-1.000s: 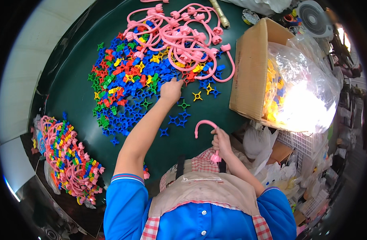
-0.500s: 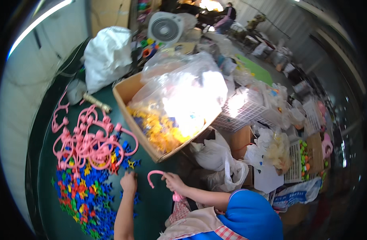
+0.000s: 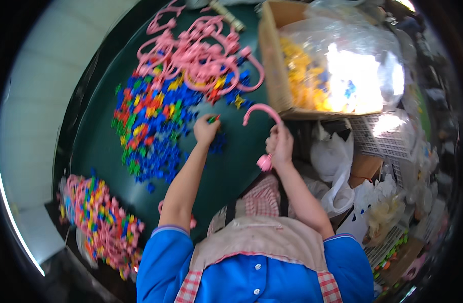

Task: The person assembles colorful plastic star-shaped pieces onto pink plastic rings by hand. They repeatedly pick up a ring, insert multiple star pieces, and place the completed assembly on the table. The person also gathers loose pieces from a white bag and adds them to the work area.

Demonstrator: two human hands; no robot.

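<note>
My right hand (image 3: 280, 146) is closed around a pink curved plastic piece (image 3: 264, 108). Its hooked end arches up and to the left, and a knobbed end (image 3: 264, 162) sticks out below the fist. Left of it, my left hand (image 3: 206, 130) pinches small green and red plastic pieces (image 3: 213, 119) just above the dark green table (image 3: 231, 171). Beside that hand spreads a pile of small star-like plastic pieces (image 3: 158, 108) in blue, red, yellow and green. Tangled pink curved pieces (image 3: 196, 55) lie on the far part of the pile.
A cardboard box (image 3: 274, 65) with yellow pieces and clear plastic bags stands at the far right of the table. A filled bag of mixed pink and coloured pieces (image 3: 102, 222) lies at the near left. White plastic bags (image 3: 337, 156) and crates (image 3: 380, 136) crowd the right side.
The view has swung down and to the right. My left hand now shows green and red pieces between its fingers. My right hand keeps hold of the pink curved piece.
</note>
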